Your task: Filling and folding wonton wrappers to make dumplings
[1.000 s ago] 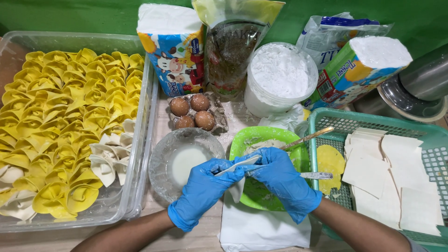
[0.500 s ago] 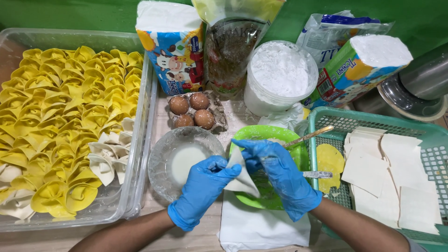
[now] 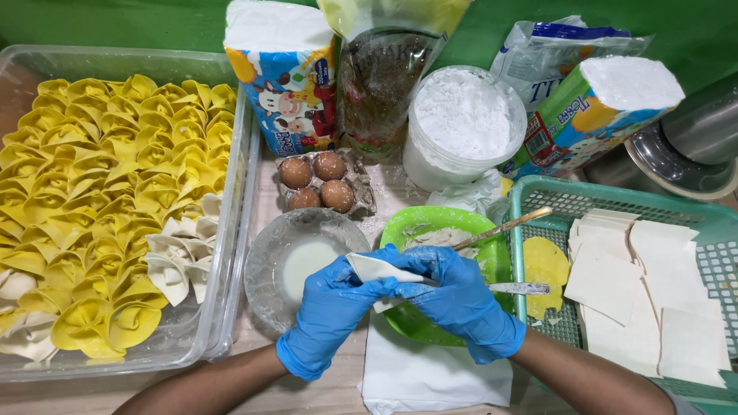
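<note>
Dumpling wrapper (image 3: 374, 269) pinched by both gloved hands' fingers (image 3: 400, 288) above cluttered wooden table (image 3: 323, 392).

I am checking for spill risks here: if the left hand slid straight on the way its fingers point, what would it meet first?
The left hand points up and right, already against the right hand; past it, likely the green bowl, though depth is unclear.
</note>
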